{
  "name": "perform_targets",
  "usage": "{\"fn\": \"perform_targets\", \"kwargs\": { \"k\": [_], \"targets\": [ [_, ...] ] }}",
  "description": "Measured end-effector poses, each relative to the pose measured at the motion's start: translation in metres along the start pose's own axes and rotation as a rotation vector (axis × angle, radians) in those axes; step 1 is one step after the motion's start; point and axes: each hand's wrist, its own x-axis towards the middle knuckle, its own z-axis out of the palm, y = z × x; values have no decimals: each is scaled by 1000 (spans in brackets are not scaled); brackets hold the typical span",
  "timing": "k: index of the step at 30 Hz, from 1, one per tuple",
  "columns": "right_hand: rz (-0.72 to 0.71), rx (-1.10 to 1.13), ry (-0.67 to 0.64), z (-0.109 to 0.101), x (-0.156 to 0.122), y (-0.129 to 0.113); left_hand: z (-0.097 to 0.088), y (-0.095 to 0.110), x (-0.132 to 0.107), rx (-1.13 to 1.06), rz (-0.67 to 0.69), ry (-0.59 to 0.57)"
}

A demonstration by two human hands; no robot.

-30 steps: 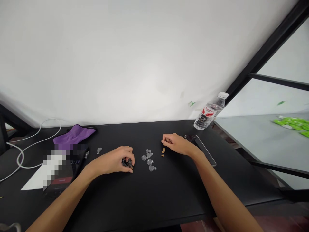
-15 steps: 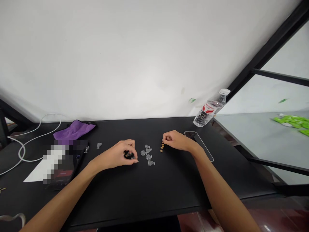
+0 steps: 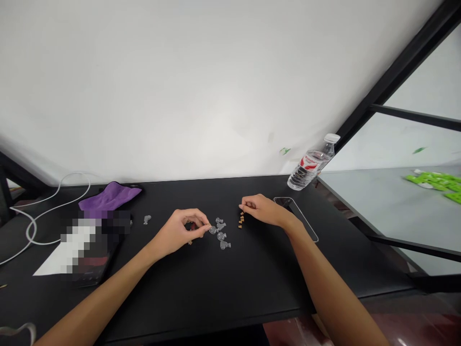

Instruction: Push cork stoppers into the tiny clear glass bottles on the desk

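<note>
Left of the five clear pieces, a purple cloth and a sixth clear piece are laid on the black desk, and one of the five is pinched by the left hand's fingertips. Right of them, about five tan bits are lying just beside the loosely curled, released right hand, with a phone and a water bottle beyond.

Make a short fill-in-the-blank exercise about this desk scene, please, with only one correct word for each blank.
1. The hand touching the clear piece is the ____ one.
2. The other hand beside the small tan pieces is the ____ one.
3. The cloth is ____.
4. The table under the green things is ____.

Missing words: left; right; purple; grey.
</note>
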Motion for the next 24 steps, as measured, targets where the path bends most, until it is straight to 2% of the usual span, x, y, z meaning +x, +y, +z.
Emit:
{"fn": "perform_targets", "kwargs": {
  "k": [5, 9, 12, 18, 24],
  "targets": [
    [-11, 9, -10, 0, 1, 1, 4, -4, 2, -16, 1, 82],
    [-24, 90, 39, 0, -1, -8, 6, -7, 6, -29, 162, 147],
    [-91, 253, 68, 3, -3, -26, 9, -11, 7, -38, 239, 181],
    [-212, 479, -76, 24, -7, -68, 15, -12, 4, 122, 296, 231],
    [-265, 486, -127, 31, -9, -78, 16, -9, 1, 268, 366, 189]
  ]
}}
